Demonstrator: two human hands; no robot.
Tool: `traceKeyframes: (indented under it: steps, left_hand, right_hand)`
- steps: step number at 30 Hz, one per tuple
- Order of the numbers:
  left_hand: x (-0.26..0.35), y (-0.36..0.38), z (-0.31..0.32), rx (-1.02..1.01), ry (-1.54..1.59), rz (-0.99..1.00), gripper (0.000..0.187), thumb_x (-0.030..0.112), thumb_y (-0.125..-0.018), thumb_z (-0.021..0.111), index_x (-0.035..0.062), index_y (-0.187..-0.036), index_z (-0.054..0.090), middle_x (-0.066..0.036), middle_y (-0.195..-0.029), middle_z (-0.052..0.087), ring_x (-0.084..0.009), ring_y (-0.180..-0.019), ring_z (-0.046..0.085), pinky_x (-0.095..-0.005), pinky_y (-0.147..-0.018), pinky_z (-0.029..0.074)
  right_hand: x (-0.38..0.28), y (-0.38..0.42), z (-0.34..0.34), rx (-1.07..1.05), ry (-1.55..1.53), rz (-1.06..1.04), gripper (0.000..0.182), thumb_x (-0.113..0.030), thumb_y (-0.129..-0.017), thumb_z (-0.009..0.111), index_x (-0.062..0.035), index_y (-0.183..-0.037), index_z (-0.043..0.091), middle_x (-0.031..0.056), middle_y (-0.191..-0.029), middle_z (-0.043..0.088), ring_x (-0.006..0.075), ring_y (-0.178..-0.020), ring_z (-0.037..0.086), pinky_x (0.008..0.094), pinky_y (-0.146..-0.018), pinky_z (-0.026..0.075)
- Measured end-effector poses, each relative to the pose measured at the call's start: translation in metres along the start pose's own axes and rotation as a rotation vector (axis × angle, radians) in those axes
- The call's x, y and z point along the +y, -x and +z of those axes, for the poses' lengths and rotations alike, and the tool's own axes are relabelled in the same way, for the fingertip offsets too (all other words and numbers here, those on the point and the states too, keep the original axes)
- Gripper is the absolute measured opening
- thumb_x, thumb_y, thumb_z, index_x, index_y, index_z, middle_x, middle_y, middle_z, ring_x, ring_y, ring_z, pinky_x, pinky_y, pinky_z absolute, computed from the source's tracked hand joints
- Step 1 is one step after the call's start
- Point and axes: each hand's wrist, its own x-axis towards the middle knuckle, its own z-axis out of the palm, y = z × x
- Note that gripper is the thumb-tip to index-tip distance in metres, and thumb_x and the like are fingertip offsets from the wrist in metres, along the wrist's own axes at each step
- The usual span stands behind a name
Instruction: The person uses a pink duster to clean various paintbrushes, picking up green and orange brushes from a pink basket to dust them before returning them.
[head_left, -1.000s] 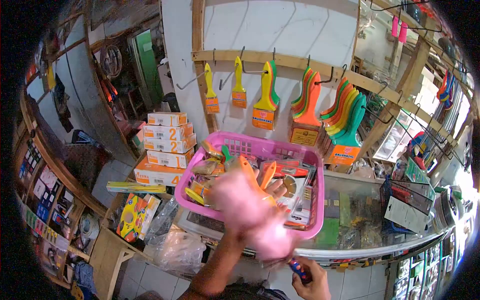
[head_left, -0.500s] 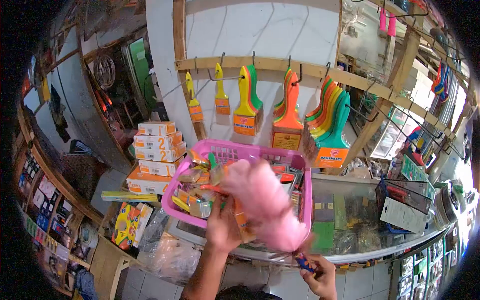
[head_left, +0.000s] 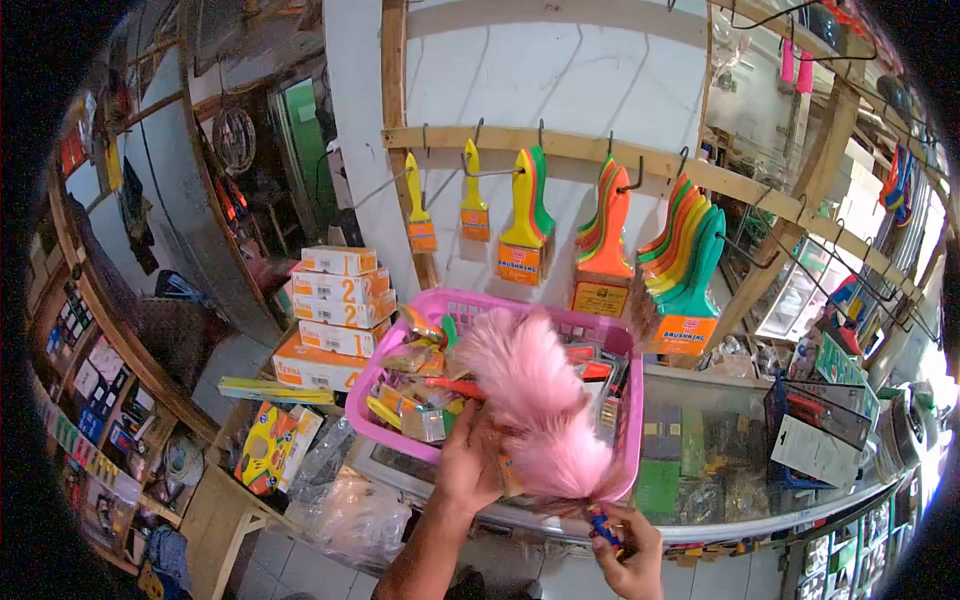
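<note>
My right hand (head_left: 632, 555) is closed around the dark blue patterned handle of a fluffy pink duster (head_left: 530, 385). The duster tilts up and to the left, over the front of a pink plastic basket (head_left: 633, 420). My left hand (head_left: 468, 465) is at the basket's front edge, its fingers curled around a paintbrush (head_left: 508, 478) that the duster partly covers. Inside the basket lie packed paintbrushes (head_left: 425, 422) with yellow, orange and green handles. The duster hides the basket's middle.
Paintbrushes (head_left: 520, 225) in several sizes hang from hooks on a wooden rail (head_left: 560, 147) above. White and orange boxes (head_left: 340, 310) are stacked left of the basket. It stands on a glass counter (head_left: 690, 430), with a dark wire rack (head_left: 820, 420) at the right.
The duster was smeared by motion and now shows sharply, slightly farther left over the basket. The whole scene has shifted a little right and down in view. Both hands keep their holds.
</note>
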Motion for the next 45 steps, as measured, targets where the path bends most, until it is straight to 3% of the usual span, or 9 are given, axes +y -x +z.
traceKeyframes:
  steps: [9,10,12,19,26,31,37,40,45]
  left_hand:
    - [-0.001,-0.001,0.000,-0.156,0.050,-0.116,0.066,0.053,-0.102,0.036,0.0140,-0.154,0.029,-0.012,-0.133,0.055,-0.0234,-0.133,0.045,-0.0468,-0.110,0.036]
    - [-0.008,-0.001,-0.001,0.304,-0.577,0.153,0.070,0.050,-0.099,0.046,0.0119,-0.154,0.028,-0.012,-0.133,0.055,-0.0252,-0.133,0.045,-0.0478,-0.110,0.036]
    - [-0.009,-0.007,0.022,-0.138,-0.553,0.065,0.070,0.047,-0.099,0.048,0.0097,-0.154,0.027,-0.012,-0.137,0.053,-0.0245,-0.134,0.044,-0.0451,-0.112,0.034]
    - [-0.001,0.006,-0.094,-0.120,-1.368,0.336,0.063,0.048,-0.100,0.039,0.0141,-0.152,0.027,-0.014,-0.148,0.043,-0.0313,-0.137,0.039,-0.0496,-0.115,0.029]
    - [-0.006,0.002,0.026,0.124,-0.187,-0.044,0.067,0.052,-0.101,0.034,0.0178,-0.157,0.018,-0.018,-0.151,0.038,-0.0353,-0.134,0.045,-0.0520,-0.114,0.034]
    - [-0.002,-0.024,-0.010,-0.408,-0.143,-0.060,0.059,0.043,-0.103,0.035,0.0141,-0.153,0.026,-0.017,-0.149,0.040,-0.0341,-0.136,0.041,-0.0508,-0.113,0.034]
    - [-0.006,0.000,0.015,0.290,-0.331,0.091,0.064,0.051,-0.102,0.033,0.0111,-0.152,0.031,-0.020,-0.153,0.036,-0.0388,-0.138,0.039,-0.0614,-0.112,0.032]
    - [-0.006,-0.012,0.021,-0.170,-0.159,-0.003,0.078,0.059,-0.099,0.039,0.0146,-0.158,0.013,-0.018,-0.147,0.040,-0.0371,-0.131,0.043,-0.0539,-0.105,0.041]
    - [-0.008,0.004,0.036,0.275,-0.376,0.130,0.065,0.047,-0.101,0.042,0.0112,-0.153,0.024,-0.016,-0.149,0.040,-0.0334,-0.133,0.046,-0.0534,-0.106,0.044]
  right_hand:
    - [-0.014,0.002,0.013,0.152,0.168,-0.156,0.029,-0.006,-0.085,0.071,0.0017,-0.111,0.063,0.0024,-0.084,0.060,0.0072,-0.068,0.050,0.0225,-0.057,0.041]
    - [-0.010,0.005,0.013,0.138,0.182,-0.145,0.028,-0.007,-0.085,0.071,0.0016,-0.111,0.063,0.0027,-0.084,0.060,0.0072,-0.068,0.050,0.0226,-0.057,0.041]
    - [-0.014,0.012,0.007,-0.013,0.214,-0.111,0.029,-0.008,-0.086,0.072,0.0004,-0.113,0.064,0.0011,-0.085,0.061,0.0058,-0.070,0.050,0.0226,-0.056,0.040]
    - [-0.025,0.028,0.005,0.057,0.149,0.076,0.034,-0.009,-0.086,0.074,0.0013,-0.116,0.063,0.0069,-0.104,0.069,0.0140,-0.093,0.064,0.0257,-0.080,0.050]
    - [-0.015,0.023,0.013,0.120,0.052,0.031,0.031,-0.006,-0.086,0.074,0.0004,-0.114,0.065,0.0044,-0.103,0.069,0.0090,-0.089,0.063,0.0219,-0.067,0.048]
    - [-0.014,0.021,0.005,-0.048,0.170,-0.063,0.029,-0.006,-0.091,0.068,0.0005,-0.119,0.061,-0.0004,-0.089,0.065,0.0063,-0.076,0.055,0.0211,-0.063,0.044]
    - [-0.030,0.012,0.015,0.180,0.149,0.093,0.038,-0.015,-0.074,0.083,0.0043,-0.104,0.068,0.0016,-0.082,0.064,0.0065,-0.071,0.056,0.0207,-0.062,0.045]
    - [-0.023,0.019,0.005,0.105,0.177,0.017,0.039,-0.018,-0.074,0.083,0.0056,-0.101,0.067,0.0032,-0.082,0.063,0.0070,-0.069,0.055,0.0204,-0.062,0.045]
    - [-0.031,0.019,0.013,0.260,0.092,0.136,0.036,-0.003,-0.074,0.078,0.0068,-0.108,0.068,0.0112,-0.095,0.071,0.0124,-0.085,0.063,0.0266,-0.076,0.052]
